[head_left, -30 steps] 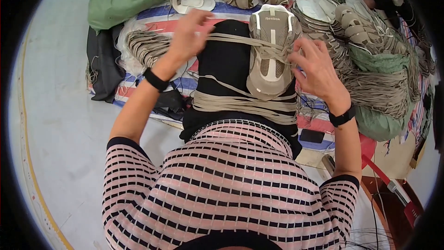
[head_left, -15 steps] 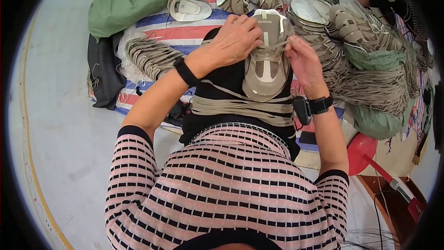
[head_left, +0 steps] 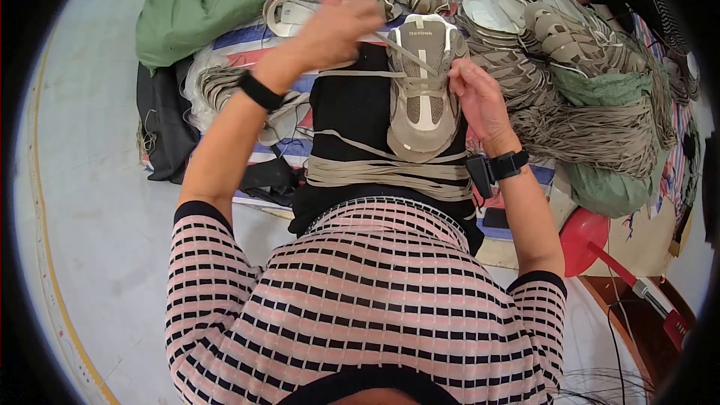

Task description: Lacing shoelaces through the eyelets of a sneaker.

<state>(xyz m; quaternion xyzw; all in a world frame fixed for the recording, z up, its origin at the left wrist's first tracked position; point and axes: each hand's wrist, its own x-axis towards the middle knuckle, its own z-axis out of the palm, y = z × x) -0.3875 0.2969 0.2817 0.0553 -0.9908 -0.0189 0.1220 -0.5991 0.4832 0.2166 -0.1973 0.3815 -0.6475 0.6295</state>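
On my lap lies a beige-grey sneaker upper, toe towards me, with a flat shoelace crossing its tongue. My left hand is up and left of it, smeared by motion. Its fingers are closed at the end of the lace, which stretches taut from the eyelets. My right hand is at the upper's right edge, fingertips pinched together near the eyelets. What lies between those fingertips is hidden. Another stretch of lace runs left from the upper over the dark cloth on my lap.
Several flat laces lie across my thighs. Stacked shoe uppers and a thick lace bundle are on the right. A green bag and a pale-lined upper lie on the striped sheet. A red stool-like object stands near my right elbow.
My left hand has swung up and left away from the upper, drawing the lace with it. My right hand has shifted slightly down and left, staying by the upper's edge.
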